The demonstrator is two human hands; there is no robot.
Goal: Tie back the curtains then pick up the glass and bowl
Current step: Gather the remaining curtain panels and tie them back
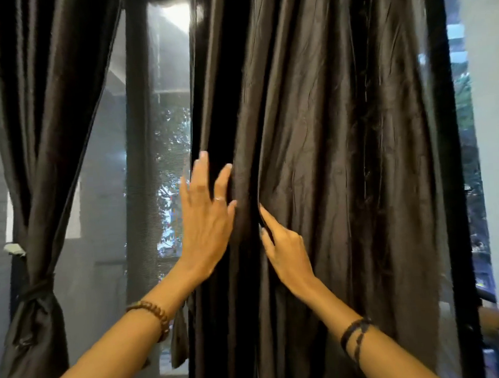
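Left hand (206,217) presses flat and released on the loose right curtain (327,155); right hand (286,247) pinches a fold. The left curtain (37,142) is already tied. Glass and bowl are unseen, still to fetch.

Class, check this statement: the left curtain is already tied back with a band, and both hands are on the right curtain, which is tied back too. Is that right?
One detail is wrong. The head view shows the right curtain hanging loose, not tied back. The rest holds: the left curtain is gathered by its band, and the left hand and right hand are on the right curtain.
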